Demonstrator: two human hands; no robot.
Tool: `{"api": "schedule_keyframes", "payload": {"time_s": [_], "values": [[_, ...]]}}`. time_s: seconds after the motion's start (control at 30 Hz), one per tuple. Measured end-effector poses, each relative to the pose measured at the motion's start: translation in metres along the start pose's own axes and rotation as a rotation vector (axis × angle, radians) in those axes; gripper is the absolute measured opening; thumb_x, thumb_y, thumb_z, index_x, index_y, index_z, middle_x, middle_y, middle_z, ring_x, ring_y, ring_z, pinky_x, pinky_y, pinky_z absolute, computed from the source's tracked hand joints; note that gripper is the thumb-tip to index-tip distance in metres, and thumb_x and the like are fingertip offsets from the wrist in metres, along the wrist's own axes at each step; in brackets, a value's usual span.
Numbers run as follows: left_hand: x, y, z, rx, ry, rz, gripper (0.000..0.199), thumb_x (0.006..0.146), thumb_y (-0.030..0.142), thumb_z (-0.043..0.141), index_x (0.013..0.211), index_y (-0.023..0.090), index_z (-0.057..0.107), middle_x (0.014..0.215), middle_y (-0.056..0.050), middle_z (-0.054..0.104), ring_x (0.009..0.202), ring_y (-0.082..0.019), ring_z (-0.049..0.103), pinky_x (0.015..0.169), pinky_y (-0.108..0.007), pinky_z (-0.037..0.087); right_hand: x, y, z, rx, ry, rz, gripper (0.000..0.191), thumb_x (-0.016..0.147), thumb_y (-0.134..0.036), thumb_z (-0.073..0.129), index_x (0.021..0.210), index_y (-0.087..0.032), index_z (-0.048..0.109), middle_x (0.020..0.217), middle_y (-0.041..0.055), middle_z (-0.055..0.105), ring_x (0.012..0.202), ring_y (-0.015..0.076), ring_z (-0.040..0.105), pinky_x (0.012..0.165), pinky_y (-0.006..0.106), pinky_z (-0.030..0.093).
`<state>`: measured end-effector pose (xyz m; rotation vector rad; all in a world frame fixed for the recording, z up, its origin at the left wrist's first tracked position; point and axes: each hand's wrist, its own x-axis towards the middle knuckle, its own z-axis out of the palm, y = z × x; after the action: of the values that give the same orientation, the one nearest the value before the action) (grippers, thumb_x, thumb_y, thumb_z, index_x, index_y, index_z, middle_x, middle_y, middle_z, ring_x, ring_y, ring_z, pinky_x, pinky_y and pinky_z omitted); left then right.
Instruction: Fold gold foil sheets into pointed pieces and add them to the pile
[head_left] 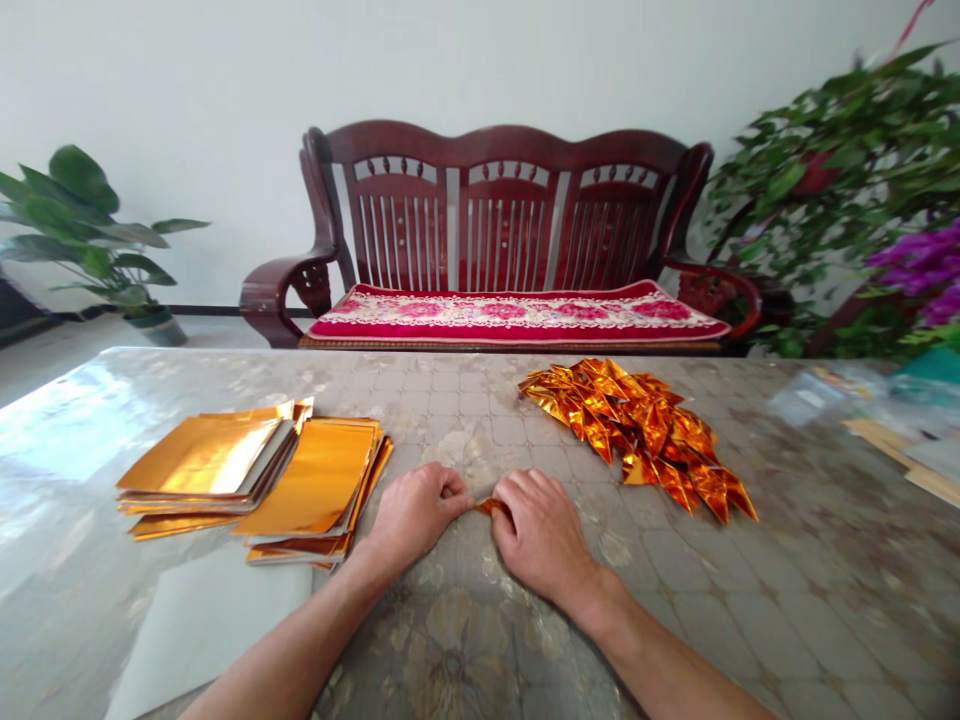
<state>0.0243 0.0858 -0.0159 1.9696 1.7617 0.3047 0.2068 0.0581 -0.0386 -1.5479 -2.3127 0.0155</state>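
Note:
Both hands meet over the middle of the table, with a small folded piece of gold foil paper (487, 506) between them. My left hand (421, 510) pinches its left end between thumb and fingers. Over the other end my right hand (541, 530) is closed, hiding most of the piece. To the left lie two stacks of gold foil paper sheets, the farther stack (206, 455) and the nearer stack (311, 478). Right of my hands spreads a heap of folded gold foil pieces (637, 425), pointed and shiny.
A pale grey sheet (217, 610) lies beside my left forearm. Plastic bags (832, 390) and papers (904, 455) sit at the table's right. Behind the patterned table (450, 650) stands a dark wooden bench (506, 220) with a red cushion (517, 310). Potted plants (90, 230) flank it.

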Motion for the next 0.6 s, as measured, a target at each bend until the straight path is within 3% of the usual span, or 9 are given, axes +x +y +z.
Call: {"api": "schedule_keyframes", "payload": {"time_s": [0.6], "values": [[-0.0024,-0.0026,0.0069,0.044,0.058,0.041,0.021,0.084,0.043,0.063,0.079,0.024,0.069,0.083,0.001,0.071,0.076,-0.016,0.063,0.063,-0.024,0.031,0.0017,0.0005,0.0011,0.026,0.033,0.025,0.016,0.091,-0.023,0.059,0.075,-0.022,0.058,0.08,0.0012,0.061,0.082,0.0182,0.051,0.073,0.031,0.032]]}}
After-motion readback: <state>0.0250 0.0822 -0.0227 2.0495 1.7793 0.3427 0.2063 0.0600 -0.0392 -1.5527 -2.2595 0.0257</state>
